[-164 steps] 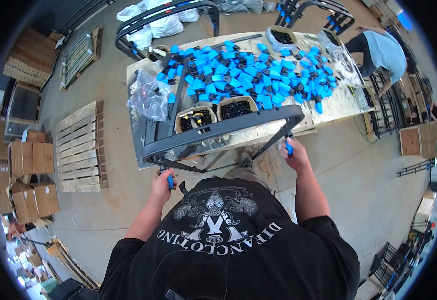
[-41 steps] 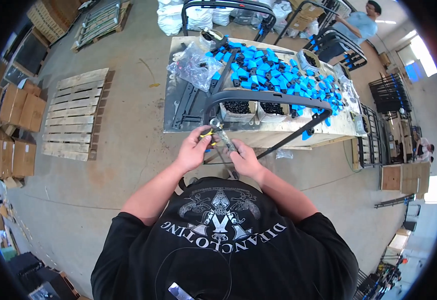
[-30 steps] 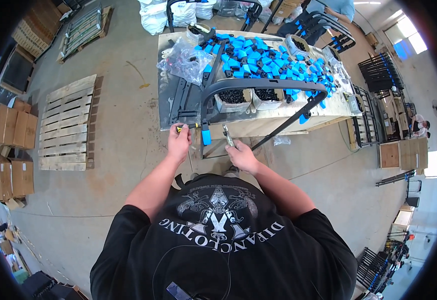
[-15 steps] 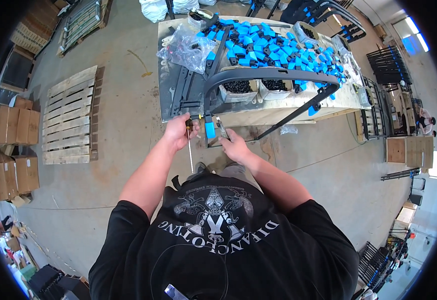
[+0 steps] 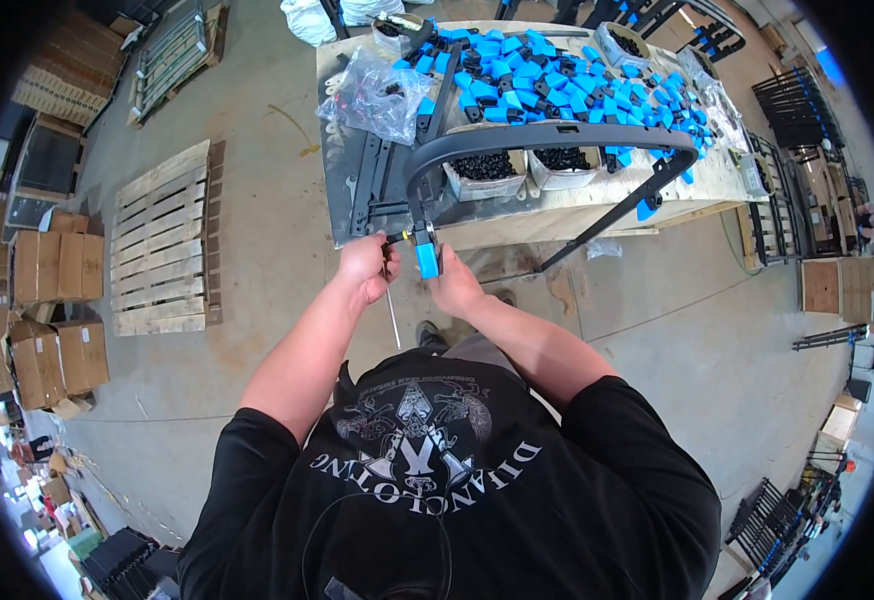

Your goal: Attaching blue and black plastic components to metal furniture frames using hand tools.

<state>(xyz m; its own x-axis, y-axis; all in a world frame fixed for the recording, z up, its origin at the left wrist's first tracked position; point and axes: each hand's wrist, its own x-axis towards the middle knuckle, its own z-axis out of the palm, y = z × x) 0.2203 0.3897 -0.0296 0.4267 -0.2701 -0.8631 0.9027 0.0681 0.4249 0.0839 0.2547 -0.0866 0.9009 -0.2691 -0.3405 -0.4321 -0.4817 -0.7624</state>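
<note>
Currently, the left hand point(image 5: 365, 268) is gripping a metal-shafted tool point(image 5: 394, 322), its long axis pointing back toward the black shirt point(image 5: 447, 490). A blue end piece point(image 5: 428, 261), also pointing personward, is sitting on a black frame point(image 5: 497, 142). The right hand point(image 5: 456, 286) is curving beside it, its hold staying indiscernible. White lettering is crossing the shirt.

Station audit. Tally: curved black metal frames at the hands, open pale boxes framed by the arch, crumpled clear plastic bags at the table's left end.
Curved black metal frame: 1
Open pale boxes: 2
Crumpled clear plastic bag: 1
Total: 4
</note>
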